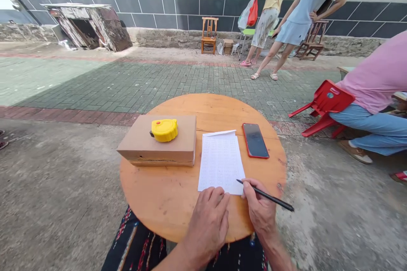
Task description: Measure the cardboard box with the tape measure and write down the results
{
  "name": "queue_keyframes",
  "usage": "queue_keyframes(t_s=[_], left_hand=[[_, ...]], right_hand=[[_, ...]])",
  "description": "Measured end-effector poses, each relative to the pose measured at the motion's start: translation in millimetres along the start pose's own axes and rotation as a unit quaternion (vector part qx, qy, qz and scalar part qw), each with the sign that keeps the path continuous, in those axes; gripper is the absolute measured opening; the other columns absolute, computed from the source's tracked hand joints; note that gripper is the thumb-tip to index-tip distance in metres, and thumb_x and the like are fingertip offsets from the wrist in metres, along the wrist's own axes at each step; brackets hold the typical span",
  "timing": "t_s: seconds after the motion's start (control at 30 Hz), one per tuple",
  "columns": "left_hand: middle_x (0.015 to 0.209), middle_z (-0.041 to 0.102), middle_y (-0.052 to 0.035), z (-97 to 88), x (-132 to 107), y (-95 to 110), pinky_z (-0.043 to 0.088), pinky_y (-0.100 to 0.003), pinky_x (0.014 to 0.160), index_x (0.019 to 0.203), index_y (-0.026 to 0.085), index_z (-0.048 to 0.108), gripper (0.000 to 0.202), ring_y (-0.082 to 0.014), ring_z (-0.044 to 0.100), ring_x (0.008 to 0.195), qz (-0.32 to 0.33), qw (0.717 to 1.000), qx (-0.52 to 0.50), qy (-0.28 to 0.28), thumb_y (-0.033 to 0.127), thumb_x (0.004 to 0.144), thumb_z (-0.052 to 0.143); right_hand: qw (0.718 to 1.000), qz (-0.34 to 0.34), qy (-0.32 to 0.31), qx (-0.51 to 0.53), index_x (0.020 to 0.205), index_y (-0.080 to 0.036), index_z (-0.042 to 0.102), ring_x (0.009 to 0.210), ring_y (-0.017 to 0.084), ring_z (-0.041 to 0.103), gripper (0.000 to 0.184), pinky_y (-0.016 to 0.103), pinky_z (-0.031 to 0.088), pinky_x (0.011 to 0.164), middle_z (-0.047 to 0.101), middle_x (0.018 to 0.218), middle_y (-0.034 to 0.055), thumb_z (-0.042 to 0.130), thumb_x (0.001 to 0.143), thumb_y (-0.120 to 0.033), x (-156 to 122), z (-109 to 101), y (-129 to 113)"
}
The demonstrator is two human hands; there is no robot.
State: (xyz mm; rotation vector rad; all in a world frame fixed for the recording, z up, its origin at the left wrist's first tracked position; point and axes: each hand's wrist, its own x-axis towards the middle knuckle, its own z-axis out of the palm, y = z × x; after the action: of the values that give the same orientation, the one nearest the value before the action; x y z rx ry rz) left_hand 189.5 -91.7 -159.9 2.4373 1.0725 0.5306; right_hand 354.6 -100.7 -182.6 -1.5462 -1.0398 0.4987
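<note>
A white sheet of paper (220, 161) lies on the round wooden table (165, 203). My left hand (208, 222) rests flat on the table, its fingertips on the sheet's near edge. My right hand (259, 209) grips a black pen (265, 195), whose tip touches the sheet's lower right corner. A red phone (255, 140) lies face up to the right of the paper. To the left sits a cardboard box (159, 142) with a yellow tape measure (164, 130) on top.
A person in a pink shirt (375, 93) sits at the right beside a tipped red plastic chair (324, 106). Two people (286, 17) stand at the back by wooden chairs (209, 36). A broken cabinet (92, 25) leans at the back left.
</note>
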Motion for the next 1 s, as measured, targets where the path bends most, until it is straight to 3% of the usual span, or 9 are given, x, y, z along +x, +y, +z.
queue_keyframes(t_s=[0.13,0.2,0.33,0.57,0.7,0.83,1.0], left_hand=[[0.114,0.054,-0.0076,2.5,-0.7,-0.9,0.043,-0.043,0.094,0.117,0.02,0.053,0.036,-0.0243,0.046,0.105,0.004,1.0,0.003,0.012,0.007,0.085,0.043],[0.113,0.055,-0.0077,2.6,-0.8,-0.8,0.044,-0.043,0.093,0.116,0.02,0.053,0.036,-0.0244,0.046,0.103,0.003,1.0,0.0,0.016,0.007,0.084,0.043],[0.112,0.055,-0.0079,3.9,-0.6,-1.6,0.044,-0.042,0.091,0.115,0.02,0.053,0.036,-0.0242,0.047,0.102,0.004,1.0,-0.009,0.024,0.007,0.083,0.044],[0.111,0.056,-0.0077,14.9,-0.8,-4.9,0.043,-0.041,0.09,0.114,0.02,0.054,0.039,-0.0243,0.046,0.1,0.009,0.998,-0.011,0.056,0.007,0.077,0.049],[0.11,0.056,-0.008,16.9,-1.4,-5.3,0.043,-0.042,0.089,0.111,0.02,0.055,0.037,-0.0246,0.046,0.099,0.014,0.998,-0.018,0.06,0.006,0.077,0.048],[0.11,0.055,-0.0092,12.6,-2.0,-5.0,0.043,-0.043,0.088,0.113,0.02,0.055,0.038,-0.0252,0.046,0.1,0.015,0.999,-0.018,0.046,0.007,0.079,0.047],[0.111,0.054,-0.0078,9.1,-3.1,-5.6,0.043,-0.042,0.091,0.112,0.02,0.054,0.034,-0.0242,0.046,0.101,0.014,0.999,-0.012,0.033,0.008,0.081,0.048]], right_hand=[[0.998,-0.042,0.005,-0.049,0.093,-0.021,0.068,0.079,0.02,0.068,0.02,0.032,0.054,0.076,0.071,0.085,0.0046,0.057,0.089,-0.037,-1.6,-1.1,0.1],[0.996,-0.059,-0.012,-0.063,0.092,-0.022,0.069,0.083,0.021,0.069,0.02,0.033,0.055,0.08,0.072,0.089,0.0054,0.057,0.088,-0.037,-1.7,-0.5,-0.6],[0.996,-0.041,-0.038,-0.062,0.093,-0.021,0.069,0.079,0.022,0.071,0.024,0.033,0.058,0.073,0.073,0.089,0.0071,0.057,0.088,-0.04,0.3,2.5,1.2],[1.0,-0.008,-0.017,-0.025,0.091,-0.019,0.068,0.074,0.023,0.071,0.029,0.034,0.059,0.071,0.073,0.084,0.0077,0.057,0.086,-0.046,0.1,3.9,6.4],[0.999,0.027,0.01,0.021,0.093,-0.018,0.067,0.073,0.022,0.071,0.031,0.034,0.059,0.069,0.073,0.08,0.0076,0.058,0.085,-0.046,8.3,-1.2,-17.6],[0.998,-0.006,0.013,0.057,0.097,-0.019,0.067,0.075,0.02,0.068,0.027,0.032,0.057,0.067,0.072,0.082,0.0066,0.059,0.084,-0.041,59.3,0.6,-74.0],[0.992,-0.086,0.003,0.088,0.103,-0.017,0.067,0.084,0.021,0.067,0.033,0.03,0.054,0.063,0.071,0.086,0.007,0.057,0.084,-0.041,146.4,27.9,-125.9]])
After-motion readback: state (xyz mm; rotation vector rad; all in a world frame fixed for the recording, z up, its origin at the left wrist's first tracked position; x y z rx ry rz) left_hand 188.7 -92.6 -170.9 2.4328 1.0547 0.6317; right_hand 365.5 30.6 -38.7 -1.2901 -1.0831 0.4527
